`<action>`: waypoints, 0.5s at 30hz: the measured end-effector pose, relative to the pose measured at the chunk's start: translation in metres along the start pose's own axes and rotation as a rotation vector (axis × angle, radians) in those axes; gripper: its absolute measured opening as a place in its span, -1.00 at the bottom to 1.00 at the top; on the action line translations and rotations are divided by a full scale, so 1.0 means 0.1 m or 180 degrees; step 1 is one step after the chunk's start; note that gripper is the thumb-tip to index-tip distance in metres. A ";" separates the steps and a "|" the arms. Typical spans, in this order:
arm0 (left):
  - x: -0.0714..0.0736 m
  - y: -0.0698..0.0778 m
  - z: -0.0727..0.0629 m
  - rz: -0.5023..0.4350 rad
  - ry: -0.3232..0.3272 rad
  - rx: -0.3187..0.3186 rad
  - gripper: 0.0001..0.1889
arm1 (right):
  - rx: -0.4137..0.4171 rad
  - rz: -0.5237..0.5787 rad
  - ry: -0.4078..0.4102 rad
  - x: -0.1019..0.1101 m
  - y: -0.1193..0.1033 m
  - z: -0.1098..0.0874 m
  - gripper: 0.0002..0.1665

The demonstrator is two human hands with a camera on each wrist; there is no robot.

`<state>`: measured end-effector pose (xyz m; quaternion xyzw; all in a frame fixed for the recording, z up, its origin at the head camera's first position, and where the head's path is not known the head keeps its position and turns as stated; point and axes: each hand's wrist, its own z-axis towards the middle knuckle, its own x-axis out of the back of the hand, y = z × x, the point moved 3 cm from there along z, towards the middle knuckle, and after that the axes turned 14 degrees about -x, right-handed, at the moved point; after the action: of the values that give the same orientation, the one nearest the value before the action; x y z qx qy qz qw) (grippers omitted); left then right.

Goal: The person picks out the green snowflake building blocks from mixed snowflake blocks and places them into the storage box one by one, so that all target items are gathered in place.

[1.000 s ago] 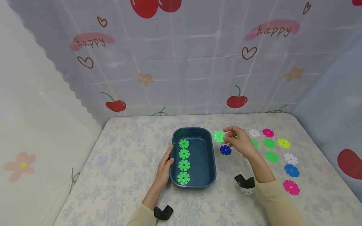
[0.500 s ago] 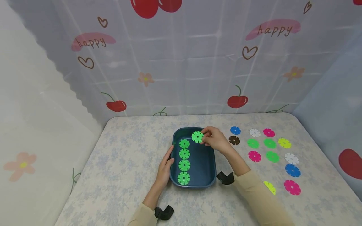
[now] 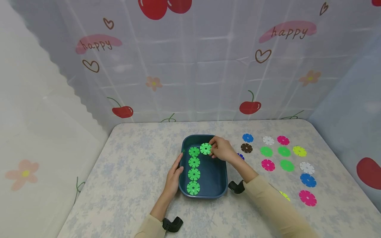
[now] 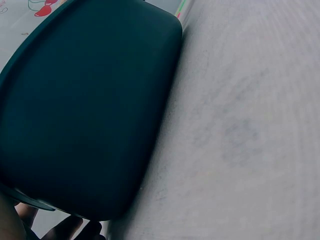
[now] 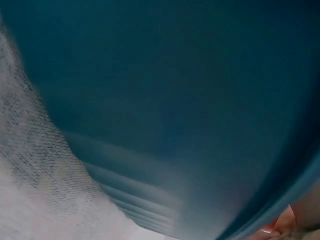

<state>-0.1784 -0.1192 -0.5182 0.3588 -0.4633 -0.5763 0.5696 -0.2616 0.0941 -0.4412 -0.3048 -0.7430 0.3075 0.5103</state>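
Along the left half of the dark blue tray (image 3: 218, 191), several green notched plastic discs (image 3: 193, 174) stand in a column. My right hand (image 3: 224, 150) reaches over the tray's right rim and pinches another green disc (image 3: 205, 148) by its right edge, beside the column's far end. My left hand (image 3: 172, 177) rests against the tray's left side, fingers fairly straight and thumb at the rim. In the left wrist view, fingertips (image 4: 67, 227) show right at the tray's outer wall (image 4: 95, 110). The tray's wall (image 5: 165, 100) fills most of the right wrist view, hiding the held disc.
Right of the tray, loose discs lie spread on the table (image 3: 134, 158): blue (image 3: 247, 138), brown (image 3: 246, 147), white (image 3: 307, 167), pink (image 3: 308, 197), yellow (image 3: 299, 151) and green (image 3: 287, 165). My right forearm partly covers a yellow disc (image 3: 284, 195). A printed curtain (image 3: 190, 66) hangs behind.
My right hand has carried the green disc left from beside the tray to over its inside, then slightly nearer the column and lower. My left hand has stayed at the tray's left side.
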 end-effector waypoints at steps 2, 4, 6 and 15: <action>0.00 0.00 0.00 0.0013 0.0000 0.0011 -0.48 | 0.0049 -0.0074 0.0006 -0.02 -0.02 0.01 -0.70; 0.00 -0.01 -0.01 0.0024 0.0007 0.0030 -0.47 | 0.0130 -0.0165 0.0016 -0.04 -0.03 0.03 -0.69; 0.00 -0.01 -0.01 0.0026 0.0012 0.0044 -0.47 | 0.0158 -0.0209 0.0024 -0.07 -0.04 0.04 -0.69; 0.00 -0.01 -0.01 -0.0037 0.0027 0.0023 -0.47 | -0.0138 0.0076 -0.0044 -0.20 -0.04 0.13 -0.67</action>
<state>-0.1772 -0.1192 -0.5191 0.3660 -0.4609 -0.5764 0.5669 -0.2684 0.0743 -0.4537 -0.3224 -0.7494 0.2995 0.4948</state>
